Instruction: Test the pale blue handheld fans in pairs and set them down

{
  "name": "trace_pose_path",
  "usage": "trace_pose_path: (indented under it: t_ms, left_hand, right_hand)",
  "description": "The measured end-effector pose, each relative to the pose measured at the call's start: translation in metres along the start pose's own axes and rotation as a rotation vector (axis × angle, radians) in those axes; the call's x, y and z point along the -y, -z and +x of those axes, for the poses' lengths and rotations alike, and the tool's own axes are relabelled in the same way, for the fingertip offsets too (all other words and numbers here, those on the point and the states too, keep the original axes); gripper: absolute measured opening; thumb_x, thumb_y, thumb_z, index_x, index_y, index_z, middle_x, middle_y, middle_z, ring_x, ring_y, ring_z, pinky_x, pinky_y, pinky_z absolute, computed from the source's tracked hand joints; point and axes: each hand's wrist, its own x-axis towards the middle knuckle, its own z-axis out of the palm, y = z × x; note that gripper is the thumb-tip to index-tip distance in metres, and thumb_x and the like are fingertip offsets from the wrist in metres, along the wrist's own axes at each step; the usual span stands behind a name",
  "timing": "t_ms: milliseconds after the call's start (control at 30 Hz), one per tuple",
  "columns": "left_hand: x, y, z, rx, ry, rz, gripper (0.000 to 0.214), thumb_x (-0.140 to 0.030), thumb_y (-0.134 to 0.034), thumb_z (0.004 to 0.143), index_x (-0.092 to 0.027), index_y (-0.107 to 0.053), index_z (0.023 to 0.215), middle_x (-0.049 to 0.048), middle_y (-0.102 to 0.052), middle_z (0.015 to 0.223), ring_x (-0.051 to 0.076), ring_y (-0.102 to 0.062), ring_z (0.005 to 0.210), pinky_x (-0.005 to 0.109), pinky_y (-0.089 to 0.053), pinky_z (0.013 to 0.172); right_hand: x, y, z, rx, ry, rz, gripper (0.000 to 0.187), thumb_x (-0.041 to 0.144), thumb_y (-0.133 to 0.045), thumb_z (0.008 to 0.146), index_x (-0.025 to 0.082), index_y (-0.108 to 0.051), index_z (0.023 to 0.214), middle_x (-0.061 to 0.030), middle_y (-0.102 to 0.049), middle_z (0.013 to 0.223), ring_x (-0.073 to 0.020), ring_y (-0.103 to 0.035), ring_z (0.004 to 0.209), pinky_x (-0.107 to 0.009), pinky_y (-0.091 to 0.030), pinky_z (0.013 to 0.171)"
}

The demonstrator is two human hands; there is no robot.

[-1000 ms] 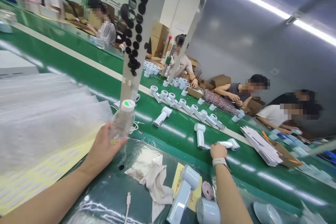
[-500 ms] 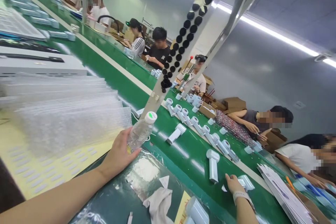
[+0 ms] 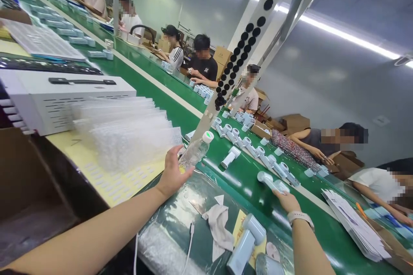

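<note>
i have the left hand [image 3: 172, 172] wrapped round a clear plastic bottle [image 3: 194, 153]
right hand [image 3: 288, 202] closed on a pale blue handheld unit [image 3: 269, 181], on the green worktop [image 3: 245, 180]

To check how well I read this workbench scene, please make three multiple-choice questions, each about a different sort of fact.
1. Where does the crumpled beige cloth lie?
A. On the green conveyor belt
B. On the dark film-covered mat
C. Inside a cardboard box

2. What colour is the cap of the clear plastic bottle?
A. Red
B. Black
C. White

3. What does the left hand do?
A. Grips the bottle
B. Holds the cloth
C. Rests empty

1: B, the cloth lies on the mat.
2: C, the cap shows white with a green mark.
3: A, the fingers wrap around the bottle.
</note>
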Motion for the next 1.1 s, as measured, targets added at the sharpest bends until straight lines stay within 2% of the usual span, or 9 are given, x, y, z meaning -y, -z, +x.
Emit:
trace_pose_path:
  t_ms: [167,233,333,467,600,733,800,900,1100]
  left_hand:
    - [-0.048,0.031,-0.004,0.071,-0.056,-0.107,0.017,-0.032,-0.056,0.085,-0.02,-0.061,0.096,0.0128,-0.056,0.123,0.032,-0.05,0.122,0.053,-0.036,0.109]
    - [-0.071,0.036,-0.012,0.419,0.028,-0.374,0.022,-0.04,-0.056,0.088,-0.021,-0.064,0.081,0.0086,-0.065,0.102,0.028,-0.06,0.101,0.046,-0.046,0.097]
    - [-0.095,0.035,-0.033,0.877,0.384,-0.918,0.037,-0.053,-0.064,0.085,-0.023,-0.07,0.106,0.0089,-0.069,0.109,0.027,-0.063,0.102,0.042,-0.05,0.091]
    - [-0.095,0.036,-0.06,0.679,0.919,-1.291,0.045,-0.053,-0.077,0.076,-0.021,-0.072,0.107,0.0085,-0.074,0.107,0.022,-0.068,0.1,0.032,-0.053,0.091]
    - [-0.071,0.052,-0.068,0.704,1.096,-1.266,0.046,-0.053,-0.087,0.062,-0.017,-0.076,0.089,0.0066,-0.077,0.084,0.021,-0.072,0.077,0.028,-0.059,0.075]
    - [-0.054,0.068,-0.068,0.792,1.125,-1.205,0.052,-0.064,-0.083,0.058,-0.017,-0.076,0.081,0.0097,-0.077,0.084,0.027,-0.073,0.077,0.035,-0.061,0.071]
    - [-0.054,0.072,-0.065,0.762,1.065,-1.21,0.054,-0.069,-0.08,0.057,-0.019,-0.076,0.078,0.0096,-0.077,0.085,0.03,-0.073,0.084,0.037,-0.061,0.073]
    - [-0.063,0.076,-0.055,0.723,0.926,-1.261,0.056,-0.071,-0.079,0.055,-0.021,-0.076,0.078,0.0085,-0.077,0.089,0.034,-0.071,0.098,0.043,-0.059,0.085]
    - [-0.076,0.081,-0.033,0.522,0.767,-1.287,0.063,-0.076,-0.076,0.054,-0.02,-0.074,0.081,0.0063,-0.075,0.093,0.039,-0.061,0.118,0.047,-0.052,0.098]
  right_hand:
    - [0.011,0.017,-0.087,-0.07,0.124,0.393,0.058,0.061,-0.055,0.084,0.014,-0.069,0.114,-0.0103,-0.075,0.104,-0.032,-0.068,0.098,-0.036,-0.055,0.082]
    - [0.028,0.007,-0.138,-0.11,0.255,0.643,0.059,0.06,-0.061,0.079,0.015,-0.07,0.117,-0.0131,-0.071,0.118,-0.0355,-0.065,0.109,-0.04,-0.053,0.089]
    - [0.075,-0.017,-0.209,-0.21,0.459,0.78,0.048,0.048,-0.067,0.079,0.022,-0.069,0.119,-0.0131,-0.053,0.143,-0.038,-0.051,0.13,-0.052,-0.042,0.107]
    - [0.128,-0.046,-0.268,-0.191,0.524,0.619,0.061,0.034,-0.081,0.068,0.021,-0.066,0.126,-0.0186,-0.032,0.156,-0.0454,-0.031,0.142,-0.062,-0.034,0.111]
    - [0.13,-0.048,-0.285,0.094,0.631,0.646,0.064,0.036,-0.082,0.069,0.022,-0.065,0.129,-0.018,-0.021,0.162,-0.0438,-0.032,0.143,-0.059,-0.037,0.111]
    - [0.131,-0.051,-0.265,0.271,0.566,0.701,0.018,0.033,-0.063,0.087,0.02,-0.071,0.097,-0.0121,-0.071,0.111,-0.026,-0.069,0.097,-0.04,-0.055,0.087]
    - [0.143,-0.062,-0.251,0.204,0.423,0.603,0.008,0.024,-0.059,0.087,0.018,-0.063,0.083,-0.0103,-0.07,0.085,-0.0257,-0.067,0.083,-0.04,-0.054,0.078]
    - [0.161,-0.078,-0.242,0.157,0.405,0.559,0.012,0.01,-0.059,0.078,0.02,-0.051,0.076,-0.0144,-0.066,0.088,-0.03,-0.061,0.091,-0.044,-0.049,0.081]
    - [0.148,-0.075,-0.262,0.465,0.399,1.023,0.007,0.028,-0.051,0.09,0.023,-0.046,0.092,0.0025,-0.059,0.066,-0.017,-0.06,0.06,-0.03,-0.049,0.061]
